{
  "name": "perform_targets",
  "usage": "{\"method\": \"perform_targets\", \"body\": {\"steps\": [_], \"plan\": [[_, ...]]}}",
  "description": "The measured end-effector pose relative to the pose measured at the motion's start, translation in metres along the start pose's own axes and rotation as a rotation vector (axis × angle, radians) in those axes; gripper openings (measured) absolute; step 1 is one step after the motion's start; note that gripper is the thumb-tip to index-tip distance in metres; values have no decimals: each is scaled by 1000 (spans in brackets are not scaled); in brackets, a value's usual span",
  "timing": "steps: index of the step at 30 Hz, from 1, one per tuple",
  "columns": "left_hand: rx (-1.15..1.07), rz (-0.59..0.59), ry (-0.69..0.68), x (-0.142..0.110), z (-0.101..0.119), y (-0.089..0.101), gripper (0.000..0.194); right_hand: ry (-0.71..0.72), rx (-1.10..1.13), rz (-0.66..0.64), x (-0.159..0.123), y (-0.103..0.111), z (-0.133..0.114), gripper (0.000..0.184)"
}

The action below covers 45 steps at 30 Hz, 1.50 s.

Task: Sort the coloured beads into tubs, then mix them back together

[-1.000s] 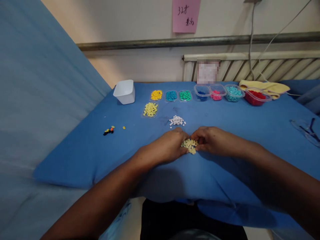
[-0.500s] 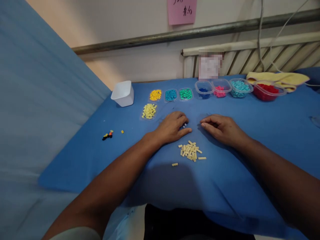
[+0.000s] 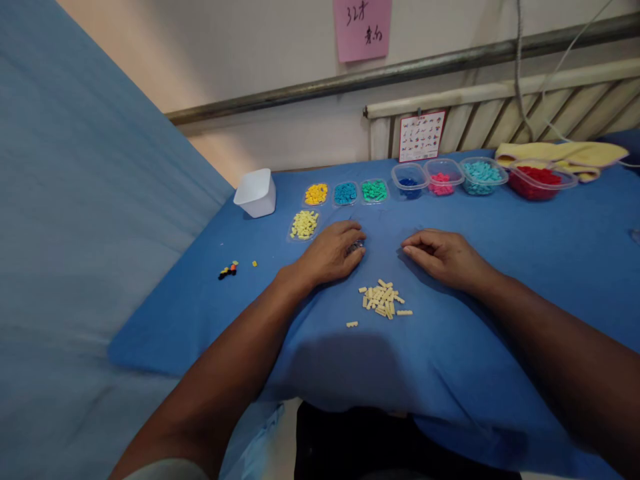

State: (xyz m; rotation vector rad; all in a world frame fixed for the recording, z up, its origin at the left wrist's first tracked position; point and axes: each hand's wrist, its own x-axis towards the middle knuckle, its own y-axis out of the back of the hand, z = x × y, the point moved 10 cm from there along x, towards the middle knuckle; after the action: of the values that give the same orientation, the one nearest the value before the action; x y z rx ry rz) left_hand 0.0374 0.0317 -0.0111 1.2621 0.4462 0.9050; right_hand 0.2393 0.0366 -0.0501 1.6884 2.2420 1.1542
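My left hand (image 3: pixel 333 253) lies on the blue cloth (image 3: pixel 480 333) with its fingers curled over a small heap of white pieces (image 3: pixel 356 248), which it mostly hides. My right hand (image 3: pixel 440 257) rests on the cloth a little to the right, fingers loosely bent and pointing left, with nothing seen in it. Between and just in front of both hands lies a loose pile of beige pieces (image 3: pixel 383 300), touched by neither hand. One stray beige piece (image 3: pixel 351 325) lies to the pile's front left.
Behind the hands stand shallow trays of pale yellow (image 3: pixel 304 225), orange-yellow (image 3: pixel 316 194), blue (image 3: pixel 345 193) and green (image 3: pixel 374 191) pieces, then clear tubs of dark blue (image 3: pixel 409 177), pink (image 3: pixel 443 180), cyan (image 3: pixel 483 175) and red (image 3: pixel 537 181). A white tub (image 3: pixel 256 193) and a few coloured bits (image 3: pixel 229 270) sit at left.
Both hands left the beige pile and moved back. The left hand reached the white heap and its fingers have now curled over it. The right hand has stayed still for the last half second.
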Motion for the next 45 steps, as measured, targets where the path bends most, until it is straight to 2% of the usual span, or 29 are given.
{"method": "perform_targets", "body": {"steps": [2, 3, 6, 8, 9, 13, 16, 18, 20, 23, 26, 29, 31, 33, 35, 37, 39, 41, 43, 45], "plan": [[-48, -13, 5, -21, 14, 21, 31, -8, 8, 2, 0, 0, 1, 25], [-79, -83, 21, -33, 22, 25, 27, -11, 13, 1, 0, 0, 2, 25], [-186, -391, 41, -75, 51, 17, 19, -11, 26, -7, 0, -3, 3, 26], [-186, -478, 38, -92, 67, 8, 11, -11, 20, -14, 0, -4, 4, 25], [-171, -484, 32, -95, 73, 2, 8, -12, 15, -15, 0, -4, 5, 25], [-77, -384, -6, -85, 85, -21, 24, -13, 4, 4, 0, -3, 5, 24], [-10, -291, 42, -77, 83, -25, 31, -27, 30, 1, -3, 0, 2, 27], [-2, -224, 111, -78, 76, -21, 28, -40, 82, -95, -8, -5, -4, 29], [-31, -164, 162, -83, 69, -16, 25, -38, 134, -284, -19, -19, -17, 36], [-127, -110, 135, -89, 70, -18, 26, 43, 126, -522, -39, -37, -43, 54], [-236, -54, 71, -94, 79, -22, 29, 150, 66, -557, -47, -46, -63, 46], [-275, 62, 78, -106, 76, -17, 28, 186, 71, -534, -48, -50, -68, 38], [-220, 125, 115, -120, 62, -8, 29, 188, 89, -501, -46, -48, -67, 40], [-108, 186, 199, -135, 33, 7, 30, 185, 84, -435, -41, -40, -61, 41], [34, 270, 352, -153, -10, 32, 28, 179, 49, -323, -34, -27, -50, 39], [203, 292, 523, -166, -57, 54, 29, 160, -1, -183, -26, -12, -33, 37], [325, 237, 671, -173, -99, 66, 35, 117, -54, -53, -19, 1, -10, 37], [394, 141, 769, -176, -130, 69, 41, 50, -91, 33, -15, 9, 15, 39], [428, 72, 822, -179, -147, 68, 40, -37, -96, 88, -13, 15, 39, 40], [445, 48, 842, -184, -154, 69, 35, -105, -77, 117, -13, 18, 53, 42]]}}
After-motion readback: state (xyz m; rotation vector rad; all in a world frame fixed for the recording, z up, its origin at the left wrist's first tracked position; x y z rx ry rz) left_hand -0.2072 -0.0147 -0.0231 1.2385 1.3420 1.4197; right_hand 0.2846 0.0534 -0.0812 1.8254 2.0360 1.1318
